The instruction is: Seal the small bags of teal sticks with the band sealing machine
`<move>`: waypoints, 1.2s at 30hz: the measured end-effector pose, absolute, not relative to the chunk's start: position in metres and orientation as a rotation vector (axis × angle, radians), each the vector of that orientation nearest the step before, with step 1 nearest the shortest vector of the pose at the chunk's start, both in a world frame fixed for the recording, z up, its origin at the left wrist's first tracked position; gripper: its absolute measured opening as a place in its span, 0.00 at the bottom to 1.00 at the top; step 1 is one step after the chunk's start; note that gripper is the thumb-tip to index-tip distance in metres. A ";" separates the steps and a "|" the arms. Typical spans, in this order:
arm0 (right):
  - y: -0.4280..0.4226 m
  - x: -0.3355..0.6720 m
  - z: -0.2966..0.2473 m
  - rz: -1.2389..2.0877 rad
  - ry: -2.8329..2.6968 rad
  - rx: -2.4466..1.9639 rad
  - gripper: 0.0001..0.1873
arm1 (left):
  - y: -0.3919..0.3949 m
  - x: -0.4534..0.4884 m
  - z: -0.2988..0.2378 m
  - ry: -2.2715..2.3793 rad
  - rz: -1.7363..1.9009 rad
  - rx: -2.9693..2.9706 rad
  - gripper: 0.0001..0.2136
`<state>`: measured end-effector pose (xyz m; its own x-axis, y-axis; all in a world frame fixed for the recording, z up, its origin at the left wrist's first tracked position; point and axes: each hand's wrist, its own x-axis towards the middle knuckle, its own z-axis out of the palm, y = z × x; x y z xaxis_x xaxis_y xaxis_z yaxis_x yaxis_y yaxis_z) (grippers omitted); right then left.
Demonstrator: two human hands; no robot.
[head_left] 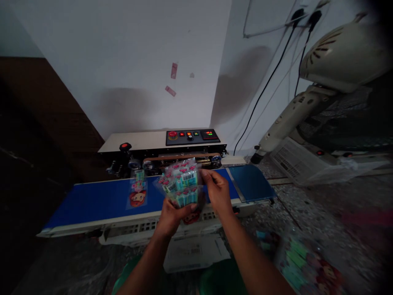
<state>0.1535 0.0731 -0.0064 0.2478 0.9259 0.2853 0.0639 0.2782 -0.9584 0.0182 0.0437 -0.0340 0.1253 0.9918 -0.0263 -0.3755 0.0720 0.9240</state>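
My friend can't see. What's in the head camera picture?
A person's left hand holds a bunch of clear packets by a blue belt; the right hand touches their edge. Another packet lies on the belt, before a machine with glowing lights.

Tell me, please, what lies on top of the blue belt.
One clear packet lies on the left part of the belt. The held packets and right hand cover some of the rest; anything behind them cannot be seen.

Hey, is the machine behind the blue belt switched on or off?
The machine is on: its digital display glows red and green, and buttons beside it are lit.
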 end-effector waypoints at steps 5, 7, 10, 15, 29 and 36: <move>0.061 0.162 -0.005 0.734 -1.169 -1.116 0.09 | 0.046 0.019 -0.036 0.897 1.278 0.931 0.19; 0.056 0.162 -0.003 0.810 -1.294 -1.085 0.09 | 0.047 0.019 -0.036 0.891 1.316 0.928 0.19; 0.053 0.160 -0.002 0.908 -1.378 -1.083 0.09 | 0.048 0.019 -0.034 0.883 1.346 0.921 0.19; 0.054 0.154 -0.005 0.841 -1.325 -1.119 0.09 | 0.048 0.019 -0.031 0.939 1.354 0.897 0.17; 0.052 0.148 -0.012 0.859 -1.352 -1.162 0.08 | 0.051 0.018 -0.031 0.943 1.437 0.834 0.19; 0.066 0.166 -0.020 0.513 -1.199 -1.347 0.09 | 0.050 0.019 -0.028 1.010 1.440 0.842 0.18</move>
